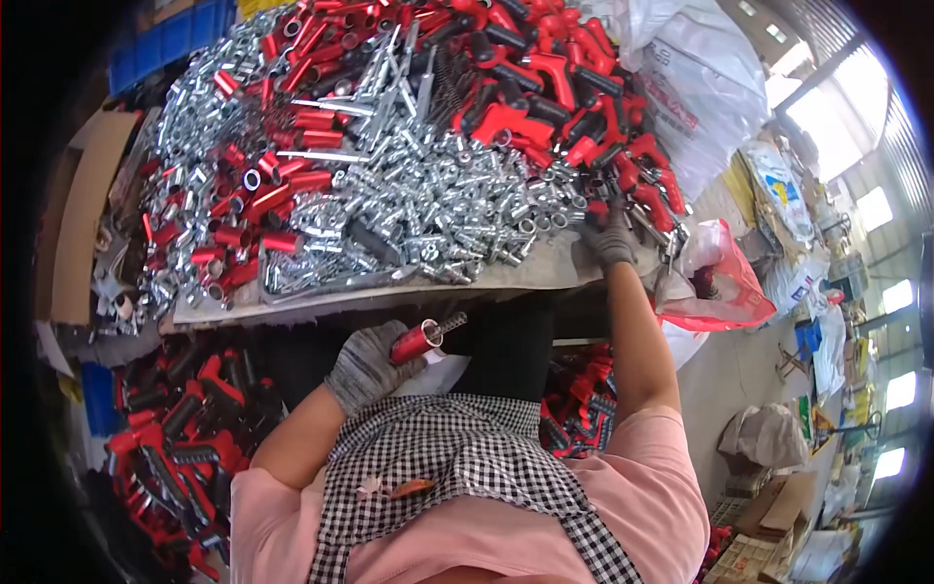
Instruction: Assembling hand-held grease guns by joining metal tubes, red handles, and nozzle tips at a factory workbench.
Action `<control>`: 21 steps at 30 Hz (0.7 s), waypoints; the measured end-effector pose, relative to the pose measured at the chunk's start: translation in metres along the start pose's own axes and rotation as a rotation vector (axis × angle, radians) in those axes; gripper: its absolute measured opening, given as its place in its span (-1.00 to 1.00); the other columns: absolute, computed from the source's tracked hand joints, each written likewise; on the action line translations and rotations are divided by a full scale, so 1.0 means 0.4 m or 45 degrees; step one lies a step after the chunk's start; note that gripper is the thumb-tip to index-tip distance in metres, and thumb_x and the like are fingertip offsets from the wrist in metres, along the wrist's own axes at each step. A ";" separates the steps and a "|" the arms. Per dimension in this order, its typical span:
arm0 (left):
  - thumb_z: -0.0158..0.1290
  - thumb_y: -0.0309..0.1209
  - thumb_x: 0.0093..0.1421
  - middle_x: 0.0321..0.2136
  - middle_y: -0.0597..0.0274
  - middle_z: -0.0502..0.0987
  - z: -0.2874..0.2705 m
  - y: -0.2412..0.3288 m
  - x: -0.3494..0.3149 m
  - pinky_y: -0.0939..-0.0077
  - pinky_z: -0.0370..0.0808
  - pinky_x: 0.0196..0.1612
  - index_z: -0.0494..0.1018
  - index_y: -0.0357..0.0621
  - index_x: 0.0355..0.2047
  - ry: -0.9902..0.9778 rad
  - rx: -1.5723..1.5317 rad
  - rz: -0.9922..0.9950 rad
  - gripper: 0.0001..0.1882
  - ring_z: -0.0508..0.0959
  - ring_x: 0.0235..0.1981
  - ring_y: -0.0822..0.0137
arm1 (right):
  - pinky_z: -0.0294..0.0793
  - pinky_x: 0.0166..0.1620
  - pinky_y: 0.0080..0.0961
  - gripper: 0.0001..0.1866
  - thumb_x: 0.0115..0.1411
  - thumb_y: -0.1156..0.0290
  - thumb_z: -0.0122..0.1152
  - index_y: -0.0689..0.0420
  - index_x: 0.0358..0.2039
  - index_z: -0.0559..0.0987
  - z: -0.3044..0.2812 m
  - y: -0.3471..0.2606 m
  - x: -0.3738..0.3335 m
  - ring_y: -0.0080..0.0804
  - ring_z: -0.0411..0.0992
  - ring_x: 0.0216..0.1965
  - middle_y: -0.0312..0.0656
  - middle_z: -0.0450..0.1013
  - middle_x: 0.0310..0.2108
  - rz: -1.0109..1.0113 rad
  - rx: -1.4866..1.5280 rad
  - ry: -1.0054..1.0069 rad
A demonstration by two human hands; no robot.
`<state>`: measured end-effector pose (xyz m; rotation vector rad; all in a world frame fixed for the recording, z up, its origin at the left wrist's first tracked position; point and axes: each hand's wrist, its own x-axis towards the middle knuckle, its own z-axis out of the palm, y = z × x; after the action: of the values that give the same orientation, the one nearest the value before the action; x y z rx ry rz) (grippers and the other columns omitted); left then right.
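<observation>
1. Left hand, in a grey glove, was closed around a red tube, held above the lap and near the checked apron; the tube was tilted, its open rim toward the right
2. A ridged metal piece projected past that rim; how firmly it was seated could not be told
3. Right hand, likewise gloved, was stretched forward to the right part of the bench, at the near edge of the heap; its fingertips were obscured, so whether it gripped anything could not be told
4. Loose silver fittings covered the middle of the bench, with red-and-black handles heaped beyond them and a red plastic bag to the right of the right forearm
5. Step in hand, as judged from the posture: the left hand steadied the tube while the right hand reached among the parts
6. The next move seemed to call for picking out a single part from crowded neighbours, with the left grip firm enough that the ridged piece did not slip free
</observation>
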<state>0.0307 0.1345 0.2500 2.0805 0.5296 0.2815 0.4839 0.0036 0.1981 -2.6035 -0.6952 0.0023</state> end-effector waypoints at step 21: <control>0.18 -0.20 -0.05 -0.44 0.06 0.53 -0.071 0.001 -0.063 0.21 0.48 -0.36 0.44 -0.18 -0.22 -0.381 0.830 0.102 -0.58 0.56 -0.38 0.09 | 0.46 -0.17 -0.46 -0.45 -0.17 0.44 0.39 0.12 -0.07 0.53 -0.196 -0.385 -0.531 -0.44 0.46 -0.25 -0.20 0.50 -0.25 -0.900 0.571 -1.288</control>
<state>-0.0027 0.1436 0.2657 2.7150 0.3838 -0.1886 0.2343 -0.0103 0.3099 -1.6765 -1.6656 1.1505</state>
